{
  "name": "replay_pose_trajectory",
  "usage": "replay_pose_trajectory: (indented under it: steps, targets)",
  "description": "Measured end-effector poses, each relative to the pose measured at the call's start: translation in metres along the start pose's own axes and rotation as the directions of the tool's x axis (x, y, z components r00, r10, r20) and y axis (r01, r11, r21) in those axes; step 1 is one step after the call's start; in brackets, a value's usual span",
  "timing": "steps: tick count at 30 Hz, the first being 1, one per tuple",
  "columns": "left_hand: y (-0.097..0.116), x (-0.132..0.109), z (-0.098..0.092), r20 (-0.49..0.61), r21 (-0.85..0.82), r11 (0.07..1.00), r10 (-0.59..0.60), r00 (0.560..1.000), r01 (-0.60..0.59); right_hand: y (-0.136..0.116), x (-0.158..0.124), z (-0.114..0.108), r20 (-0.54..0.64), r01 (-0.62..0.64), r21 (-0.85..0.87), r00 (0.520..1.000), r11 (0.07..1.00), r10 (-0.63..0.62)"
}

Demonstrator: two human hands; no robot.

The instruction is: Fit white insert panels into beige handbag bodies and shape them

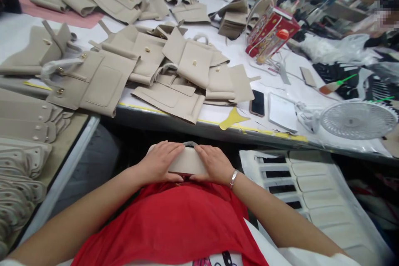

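Observation:
My left hand (pixel 162 161) and my right hand (pixel 213 163) hold a beige bag piece (pixel 188 161) between them, close to my red apron (pixel 174 224). The fingers lie over its top and the thumbs press along its lower edge. A small looped handle (pixel 189 144) shows at its far side. Past the hands, on the white table (pixel 215 112), lie several beige bag parts with gold clasps, among them a flat panel (pixel 170 102) and a larger piece with a wrapped handle (pixel 102 85).
A phone (pixel 257 103), a yellow scraper (pixel 232 119), a white pad (pixel 282 112) and a fan (pixel 358 119) lie along the table edge. Stacked beige pieces (pixel 21 170) are at left, a tray of panels (pixel 321 191) at right. A red box (pixel 274 29) stands farther back.

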State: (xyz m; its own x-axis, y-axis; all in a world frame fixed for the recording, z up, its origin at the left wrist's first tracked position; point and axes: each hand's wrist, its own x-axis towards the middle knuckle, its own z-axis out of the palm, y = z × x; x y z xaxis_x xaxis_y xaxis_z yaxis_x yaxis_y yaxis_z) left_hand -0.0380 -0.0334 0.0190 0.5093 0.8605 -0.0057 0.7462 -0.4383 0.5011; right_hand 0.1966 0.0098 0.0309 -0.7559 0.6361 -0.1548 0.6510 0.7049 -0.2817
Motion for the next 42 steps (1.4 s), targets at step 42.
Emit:
replay_pose_trajectory:
  steps: [42]
  targets:
    - [-0.016, 0.001, 0.01, -0.04, 0.093, 0.992, 0.089, 0.995, -0.085, 0.009, -0.046, -0.016, 0.063, -0.6, 0.312, 0.786, 0.736, 0.615]
